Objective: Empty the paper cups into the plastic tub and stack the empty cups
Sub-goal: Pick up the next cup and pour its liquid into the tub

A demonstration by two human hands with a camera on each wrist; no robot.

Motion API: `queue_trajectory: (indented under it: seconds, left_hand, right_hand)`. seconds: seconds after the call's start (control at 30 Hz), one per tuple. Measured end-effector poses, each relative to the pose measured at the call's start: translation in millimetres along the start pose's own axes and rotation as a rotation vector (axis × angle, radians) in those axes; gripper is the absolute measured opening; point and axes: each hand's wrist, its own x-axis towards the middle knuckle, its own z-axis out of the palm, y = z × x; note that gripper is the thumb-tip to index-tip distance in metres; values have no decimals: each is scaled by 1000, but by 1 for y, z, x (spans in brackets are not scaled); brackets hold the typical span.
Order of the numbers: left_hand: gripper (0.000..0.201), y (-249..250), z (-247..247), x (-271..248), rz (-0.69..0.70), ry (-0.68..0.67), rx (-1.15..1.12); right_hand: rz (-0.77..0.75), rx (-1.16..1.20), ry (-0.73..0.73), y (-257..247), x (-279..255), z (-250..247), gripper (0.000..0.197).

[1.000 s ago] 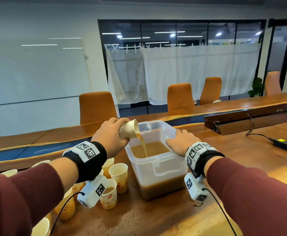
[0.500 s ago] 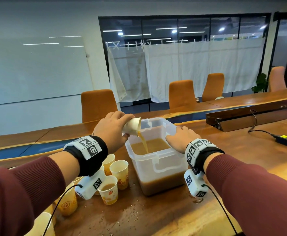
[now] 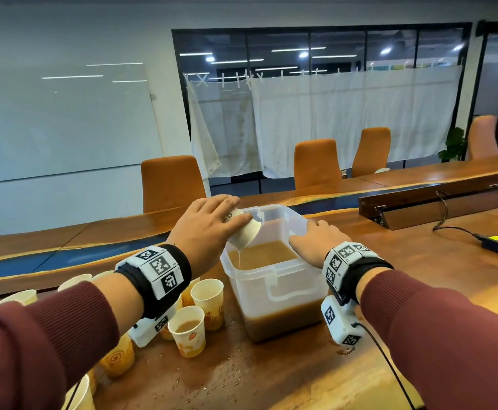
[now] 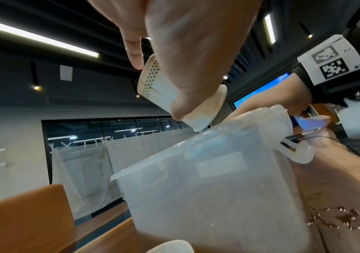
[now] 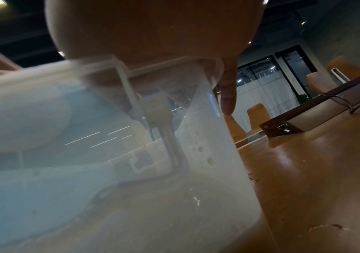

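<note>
Compared with half a second ago, the left hand [image 3: 209, 224] has tipped its paper cup [image 3: 245, 233] much further: the cup is now nearly upside down over the near-left corner of the plastic tub [image 3: 277, 294], and the thick brown stream has thinned to a pale trickle. That suggests this cup is all but drained and can soon go to the stack, though no stack is visible yet. The left hand's fingers and thumb are curled round the cup's body, with the index finger standing clear of it in the left wrist view. The right hand [image 3: 315, 242] lies with straight fingers over the tub's right rim, steadying it; it holds nothing. The tub stands on the wooden table [image 3: 437, 261], roughly a third full of brown liquid. To its left wait more cups, among them a strawberry cup [image 3: 187, 331] with liquid inside and a taller cup [image 3: 208, 301] that looks empty. Spilled droplets [image 3: 236, 377] speckle the wood near the tub. No brand or readable writing shows; the held cup bears only a dot pattern, and the wristbands carry black-and-white marker squares.
</note>
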Motion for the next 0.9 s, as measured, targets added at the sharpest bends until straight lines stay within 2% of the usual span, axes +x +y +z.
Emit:
queue_trajectory:
  seconds: [0.07,0.17,0.23,0.33,0.5,0.63,0.73,0.8,0.9]
  left_hand:
    - [72,3,1,-2,-38,-31,-43]
    - [70,7,1,-4,-288,-192,-255]
    - [68,7,2,-8,-452,-239,-463]
    - [66,8,-7,-21,-613,-209,-721]
    - [64,16,-36,-60,-845,-167,-992]
    - [68,33,-50,-102,-1065,-153,-1192]
    - [69,51,-62,-131,-1187,-96,-1320]
    - [71,65,-69,-151,-1239,-50,-1401]
    - [65,95,-78,-177,-1258,45,-1544]
  right_hand:
    - [1,-2,-1,0,0,0,73]
    - [2,13,-4,0,0,0,73]
    - [9,38,-2,1,1,0,71]
    - [13,82,16,1,0,1,66]
    - [11,239,41,1,-10,-2,57]
    - [102,578,80,0,-27,-1,56]
    - [125,921,246,-5,-71,2,56]
    - [147,1176,302,-9,-103,8,50]
    - [249,1544,147,-15,-150,18,24]
